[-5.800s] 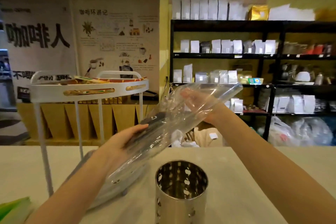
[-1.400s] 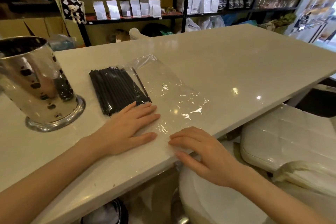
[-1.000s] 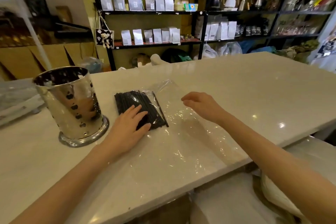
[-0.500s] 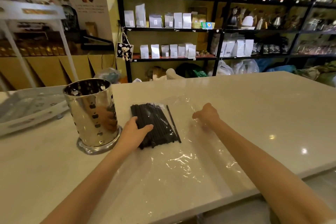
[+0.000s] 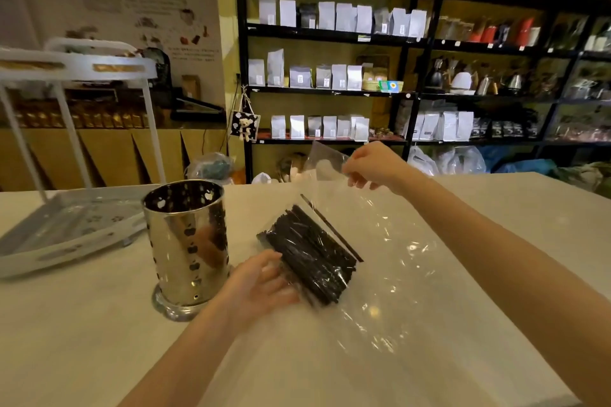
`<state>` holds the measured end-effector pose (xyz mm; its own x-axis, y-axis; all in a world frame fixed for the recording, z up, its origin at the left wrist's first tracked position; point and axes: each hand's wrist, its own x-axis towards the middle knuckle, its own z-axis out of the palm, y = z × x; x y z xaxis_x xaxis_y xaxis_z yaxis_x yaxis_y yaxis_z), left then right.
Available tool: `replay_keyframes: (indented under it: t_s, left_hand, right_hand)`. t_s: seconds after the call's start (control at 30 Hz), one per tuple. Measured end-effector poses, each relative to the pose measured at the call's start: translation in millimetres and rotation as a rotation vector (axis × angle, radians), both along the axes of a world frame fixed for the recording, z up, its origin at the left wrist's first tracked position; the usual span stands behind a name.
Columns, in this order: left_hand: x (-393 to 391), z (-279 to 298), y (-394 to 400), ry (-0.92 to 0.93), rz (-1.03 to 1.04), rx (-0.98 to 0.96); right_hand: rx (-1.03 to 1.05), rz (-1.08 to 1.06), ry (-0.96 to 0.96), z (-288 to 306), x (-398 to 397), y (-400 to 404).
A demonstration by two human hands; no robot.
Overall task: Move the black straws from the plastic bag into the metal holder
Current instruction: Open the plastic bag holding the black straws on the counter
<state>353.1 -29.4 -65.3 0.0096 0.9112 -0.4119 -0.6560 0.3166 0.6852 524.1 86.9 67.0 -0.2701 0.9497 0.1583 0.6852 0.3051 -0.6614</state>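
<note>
A bundle of black straws [image 5: 312,258] lies inside a clear plastic bag [image 5: 393,261] on the pale counter, with one loose straw beside it. My left hand [image 5: 261,284] rests at the bundle's near end, fingers spread against the bag and straws. My right hand [image 5: 373,165] pinches the bag's far edge and holds it lifted above the counter. The shiny perforated metal holder [image 5: 186,241] stands upright just left of my left hand; I see nothing inside it.
A white two-tier rack [image 5: 69,142] stands at the left, its lower tray beside the holder. The counter's [image 5: 496,274] near edge runs across the bottom right. Black shelves [image 5: 413,82] with pouches and kettles fill the background.
My right hand has pinched the bag's far edge and raised it off the counter. The straw bundle has tilted with it. My left hand stays at the bundle's near end.
</note>
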Motion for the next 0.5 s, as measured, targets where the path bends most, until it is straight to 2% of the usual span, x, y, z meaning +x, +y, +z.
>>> replay_keyframes:
  t_s: [0.1, 0.17, 0.33, 0.5]
  left_hand:
    - [5.9, -2.6, 4.7, -0.129, -0.006, -0.037]
    - [8.0, -5.2, 9.8, -0.117, -0.023, -0.061]
    - [12.5, -4.6, 13.1, -0.153, -0.068, -0.091]
    - [17.9, 2.0, 10.1, -0.205, -0.085, -0.1]
  right_hand:
    - [0.173, 0.069, 0.019, 19.3, -16.9, -7.2]
    - [0.28, 0.12, -0.058, 25.0, -26.9, -12.1]
    - [0.44, 0.141, -0.134, 37.6, -42.7, -16.0]
    - [0.494, 0.159, -0.214, 47.8, -55.9, -17.3]
